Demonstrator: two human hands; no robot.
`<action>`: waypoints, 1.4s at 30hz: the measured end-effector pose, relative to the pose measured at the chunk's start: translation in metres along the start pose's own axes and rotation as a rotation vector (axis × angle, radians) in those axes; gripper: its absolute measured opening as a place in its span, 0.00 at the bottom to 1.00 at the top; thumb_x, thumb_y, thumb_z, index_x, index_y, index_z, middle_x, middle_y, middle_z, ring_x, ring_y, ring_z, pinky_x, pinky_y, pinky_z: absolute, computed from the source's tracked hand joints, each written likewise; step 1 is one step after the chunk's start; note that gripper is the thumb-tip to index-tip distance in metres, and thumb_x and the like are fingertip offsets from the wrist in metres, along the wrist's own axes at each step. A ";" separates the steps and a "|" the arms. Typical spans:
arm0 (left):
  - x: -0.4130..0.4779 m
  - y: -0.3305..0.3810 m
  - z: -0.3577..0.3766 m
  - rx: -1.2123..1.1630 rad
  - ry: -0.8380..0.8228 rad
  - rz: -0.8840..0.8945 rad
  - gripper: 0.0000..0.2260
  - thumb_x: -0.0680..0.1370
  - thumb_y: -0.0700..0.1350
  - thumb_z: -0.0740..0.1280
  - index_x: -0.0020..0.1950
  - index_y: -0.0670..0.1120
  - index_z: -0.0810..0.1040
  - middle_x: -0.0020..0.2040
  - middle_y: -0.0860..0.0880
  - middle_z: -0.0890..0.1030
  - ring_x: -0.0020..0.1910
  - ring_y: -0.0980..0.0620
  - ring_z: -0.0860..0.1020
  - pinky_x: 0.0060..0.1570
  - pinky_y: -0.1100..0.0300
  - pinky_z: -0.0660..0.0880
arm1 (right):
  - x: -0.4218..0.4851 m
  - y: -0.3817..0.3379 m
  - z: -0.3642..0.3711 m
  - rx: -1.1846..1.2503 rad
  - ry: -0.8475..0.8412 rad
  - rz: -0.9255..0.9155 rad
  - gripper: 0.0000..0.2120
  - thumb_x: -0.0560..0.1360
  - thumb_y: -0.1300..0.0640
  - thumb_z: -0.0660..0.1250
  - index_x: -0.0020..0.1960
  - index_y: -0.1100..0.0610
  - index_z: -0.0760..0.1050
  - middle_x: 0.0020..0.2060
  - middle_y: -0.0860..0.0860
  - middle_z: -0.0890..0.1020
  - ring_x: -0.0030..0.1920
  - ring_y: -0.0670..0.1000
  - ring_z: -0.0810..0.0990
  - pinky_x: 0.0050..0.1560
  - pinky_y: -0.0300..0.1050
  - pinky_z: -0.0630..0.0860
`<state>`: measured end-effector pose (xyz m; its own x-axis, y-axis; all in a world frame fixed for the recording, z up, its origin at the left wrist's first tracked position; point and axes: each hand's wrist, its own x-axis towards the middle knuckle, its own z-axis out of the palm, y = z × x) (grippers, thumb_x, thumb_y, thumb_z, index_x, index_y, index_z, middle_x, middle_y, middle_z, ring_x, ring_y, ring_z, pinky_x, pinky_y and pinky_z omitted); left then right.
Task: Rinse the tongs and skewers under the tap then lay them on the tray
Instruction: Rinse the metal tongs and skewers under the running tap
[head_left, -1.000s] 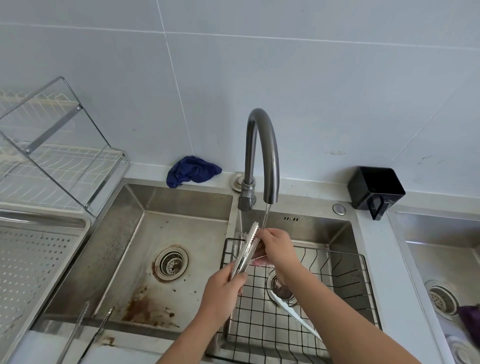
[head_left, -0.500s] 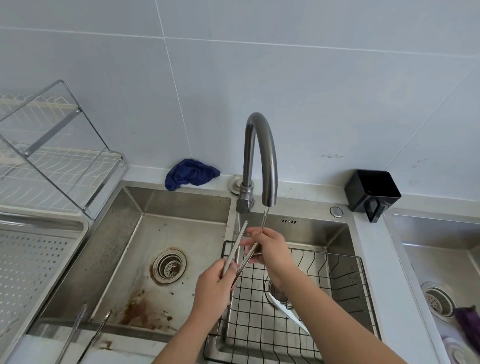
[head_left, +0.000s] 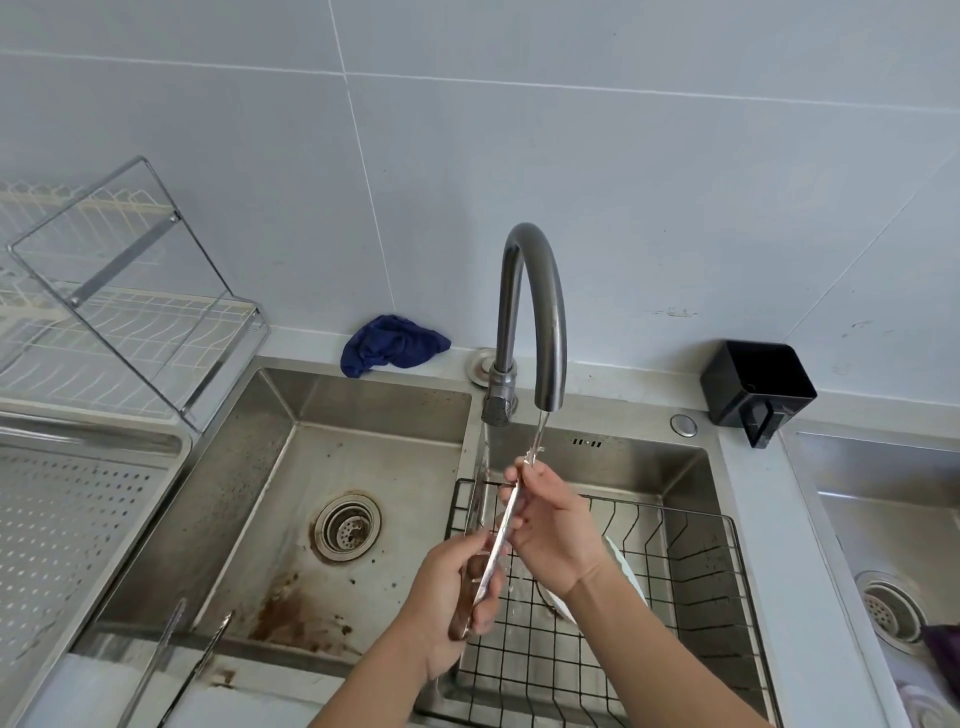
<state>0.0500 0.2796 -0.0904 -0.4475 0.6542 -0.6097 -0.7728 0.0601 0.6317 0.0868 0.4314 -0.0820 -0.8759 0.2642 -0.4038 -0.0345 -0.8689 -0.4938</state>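
Note:
Metal tongs (head_left: 500, 535) with a brown wooden handle are held over the right basin. Their tip reaches into the thin stream of water that falls from the curved tap (head_left: 540, 312). My left hand (head_left: 452, 597) grips the handle end. My right hand (head_left: 553, 525) is wrapped around the upper part of the tongs, fingers closed on the blades. A second pair of long metal tongs (head_left: 176, 660) lies on the counter at the front left. The perforated steel tray (head_left: 62, 519) sits at the left. I see no skewers.
A black wire basket (head_left: 691, 571) fills the right basin, with a white plate (head_left: 623, 577) inside. The stained left basin (head_left: 322, 457) has a drain (head_left: 347, 527). A dish rack (head_left: 119, 306), a blue cloth (head_left: 392, 344) and a black holder (head_left: 756, 384) stand behind.
The tongs' arms, apart half a second ago, are now pressed together. My right hand has slid along them, and both hands sit a little lower and nearer to me.

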 end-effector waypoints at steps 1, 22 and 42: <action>0.000 -0.001 -0.001 -0.024 -0.021 -0.033 0.13 0.75 0.55 0.69 0.44 0.45 0.83 0.32 0.45 0.76 0.19 0.52 0.68 0.20 0.63 0.62 | 0.001 -0.001 0.001 -0.087 0.044 -0.035 0.03 0.80 0.59 0.66 0.51 0.57 0.79 0.42 0.52 0.82 0.37 0.49 0.80 0.30 0.39 0.72; 0.002 -0.004 0.005 0.391 0.215 0.198 0.15 0.80 0.50 0.70 0.38 0.42 0.79 0.27 0.44 0.74 0.18 0.50 0.66 0.20 0.62 0.61 | 0.015 -0.008 0.009 0.240 -0.135 0.046 0.28 0.83 0.38 0.57 0.31 0.54 0.67 0.23 0.46 0.57 0.22 0.45 0.54 0.20 0.39 0.52; -0.013 0.006 -0.005 1.353 0.638 0.853 0.07 0.70 0.39 0.78 0.43 0.46 0.82 0.34 0.56 0.77 0.27 0.57 0.73 0.26 0.67 0.65 | 0.006 -0.009 0.006 -0.705 0.192 -0.234 0.08 0.81 0.66 0.62 0.47 0.67 0.79 0.33 0.58 0.81 0.31 0.52 0.80 0.31 0.45 0.78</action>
<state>0.0486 0.2680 -0.0808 -0.8512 0.4772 0.2186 0.5080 0.6443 0.5716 0.0793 0.4386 -0.0753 -0.7826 0.5320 -0.3233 0.1632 -0.3258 -0.9313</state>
